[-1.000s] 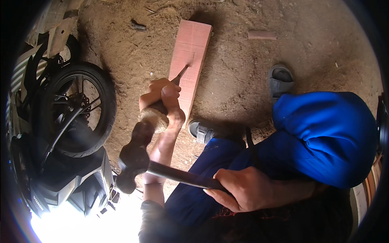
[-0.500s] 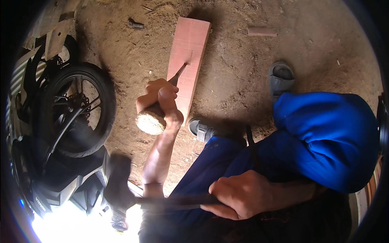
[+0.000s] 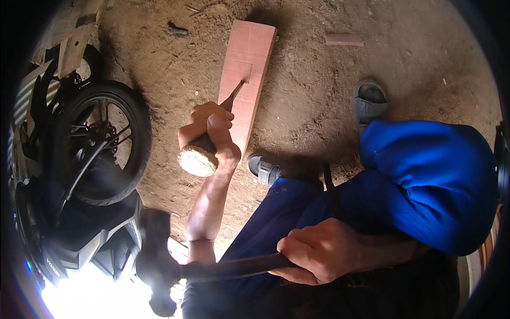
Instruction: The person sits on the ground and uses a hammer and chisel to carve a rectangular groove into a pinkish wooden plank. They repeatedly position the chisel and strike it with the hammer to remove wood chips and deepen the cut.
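My left hand [image 3: 213, 130] is closed around a chisel [image 3: 237, 93], whose pale, frayed handle end shows below the fist. The chisel slants up and to the right, its tip touching the face of a pinkish wooden plank [image 3: 254, 45] on the ground. Thin rectangular lines are marked on the plank around the tip. At the lower middle, my right hand [image 3: 319, 252] grips the far end of a hammer's handle. The dark head of this hammer [image 3: 158, 260] is raised close to the camera at lower left, well apart from the chisel.
A motorcycle with a black front wheel [image 3: 95, 143] stands along the left. My sandalled feet [image 3: 370, 101] rest on the dirt floor right of the plank. A small wooden offcut [image 3: 344, 39] lies at far right, and a short dark piece [image 3: 178, 30] at far left.
The hammer has shifted slightly toward the lower edge, and its head looks less blurred. My left hand, the chisel and the plank have stayed almost in place.
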### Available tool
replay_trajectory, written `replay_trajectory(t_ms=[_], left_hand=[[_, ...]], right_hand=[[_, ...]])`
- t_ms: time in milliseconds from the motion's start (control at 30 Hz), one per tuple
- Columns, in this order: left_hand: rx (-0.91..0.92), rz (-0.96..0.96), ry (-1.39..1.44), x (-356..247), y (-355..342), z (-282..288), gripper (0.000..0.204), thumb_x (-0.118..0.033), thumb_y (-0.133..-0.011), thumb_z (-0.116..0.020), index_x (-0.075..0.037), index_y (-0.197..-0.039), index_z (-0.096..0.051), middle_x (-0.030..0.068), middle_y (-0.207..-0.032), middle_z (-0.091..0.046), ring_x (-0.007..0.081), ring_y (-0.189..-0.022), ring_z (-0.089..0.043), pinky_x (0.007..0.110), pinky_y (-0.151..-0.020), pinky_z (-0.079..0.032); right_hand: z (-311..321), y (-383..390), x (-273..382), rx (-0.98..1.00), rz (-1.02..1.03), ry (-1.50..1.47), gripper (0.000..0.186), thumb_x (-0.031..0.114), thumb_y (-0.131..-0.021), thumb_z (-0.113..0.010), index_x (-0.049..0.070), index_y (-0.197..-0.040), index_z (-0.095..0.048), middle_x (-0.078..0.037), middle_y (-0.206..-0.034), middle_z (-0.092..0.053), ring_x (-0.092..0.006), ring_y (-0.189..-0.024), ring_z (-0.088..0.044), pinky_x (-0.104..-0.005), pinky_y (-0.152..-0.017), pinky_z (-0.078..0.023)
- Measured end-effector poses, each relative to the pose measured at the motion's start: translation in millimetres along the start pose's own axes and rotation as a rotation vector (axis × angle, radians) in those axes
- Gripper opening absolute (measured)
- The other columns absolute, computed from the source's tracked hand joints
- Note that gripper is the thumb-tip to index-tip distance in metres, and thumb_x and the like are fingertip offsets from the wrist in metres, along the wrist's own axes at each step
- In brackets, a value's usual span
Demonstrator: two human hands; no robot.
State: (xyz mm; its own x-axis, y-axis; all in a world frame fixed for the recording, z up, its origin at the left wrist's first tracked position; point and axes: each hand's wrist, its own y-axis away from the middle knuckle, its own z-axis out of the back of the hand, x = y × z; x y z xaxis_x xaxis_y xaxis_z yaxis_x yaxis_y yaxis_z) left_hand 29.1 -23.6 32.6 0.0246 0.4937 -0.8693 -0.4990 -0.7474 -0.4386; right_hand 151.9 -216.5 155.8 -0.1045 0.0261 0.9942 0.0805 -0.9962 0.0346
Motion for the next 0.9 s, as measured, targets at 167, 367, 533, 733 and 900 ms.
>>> replay_trajectory(t_ms=[167, 367, 533, 733, 900], left_hand=[[0.019, 0.005, -0.04, 3, 2, -3, 0.012, -0.005, -0.097, -0.048, -0.004, -0.095, -0.037, 0.0135, -0.073, -0.056, 0.0186, -0.067, -0.055, 0.035, -0.064, -0.048], [0.017, -0.019, -0.054, -1, 0, -4, 0.012, -0.006, -0.098, -0.048, -0.003, -0.095, -0.037, 0.0138, -0.073, -0.056, 0.0182, -0.066, -0.054, 0.034, -0.063, -0.048], [0.05, -0.019, -0.02, 11, 10, 6, 0.014, -0.007, -0.098, -0.049, -0.003, -0.096, -0.036, 0.014, -0.075, -0.056, 0.0187, -0.067, -0.055, 0.034, -0.064, -0.049], [-0.06, -0.058, -0.091, 5, 1, 4, 0.011, -0.002, -0.096, -0.046, -0.005, -0.091, -0.037, 0.0102, -0.065, -0.055, 0.0169, -0.057, -0.053, 0.033, -0.056, -0.046], [-0.405, 0.294, 0.28, 23, -26, 28, 0.017, -0.006, -0.093, -0.056, -0.011, -0.081, -0.046, 0.0057, -0.062, -0.054, 0.0161, -0.055, -0.052, 0.034, -0.056, -0.048]], right_hand=[[-4, 3, -7, 0.04, -0.097, 0.043, 0.028, 0.027, -0.086, -0.073, 0.006, -0.079, -0.056, -0.005, -0.057, -0.051, -0.0207, -0.043, -0.056, -0.0332, -0.037, -0.045], [-4, 2, -9, -0.016, -0.051, 0.066, 0.027, 0.026, -0.086, -0.072, 0.006, -0.079, -0.056, -0.006, -0.056, -0.05, -0.0222, -0.041, -0.054, -0.0346, -0.038, -0.044], [-6, 9, -12, 0.016, -0.053, 0.038, 0.028, 0.024, -0.085, -0.073, 0.007, -0.077, -0.053, -0.006, -0.057, -0.051, -0.0213, -0.041, -0.054, -0.0334, -0.037, -0.043], [-4, 4, -12, 0.111, -0.21, -0.052, 0.02, 0.019, -0.089, -0.069, 0.003, -0.087, -0.058, -0.008, -0.058, -0.054, -0.024, -0.044, -0.058, -0.0347, -0.038, -0.044], [-6, 17, -18, 0.103, -0.258, -0.259, 0.024, 0.024, -0.092, -0.066, 0.005, -0.085, -0.053, -0.014, -0.056, -0.052, -0.0322, -0.047, -0.058, -0.0403, -0.041, -0.043]])
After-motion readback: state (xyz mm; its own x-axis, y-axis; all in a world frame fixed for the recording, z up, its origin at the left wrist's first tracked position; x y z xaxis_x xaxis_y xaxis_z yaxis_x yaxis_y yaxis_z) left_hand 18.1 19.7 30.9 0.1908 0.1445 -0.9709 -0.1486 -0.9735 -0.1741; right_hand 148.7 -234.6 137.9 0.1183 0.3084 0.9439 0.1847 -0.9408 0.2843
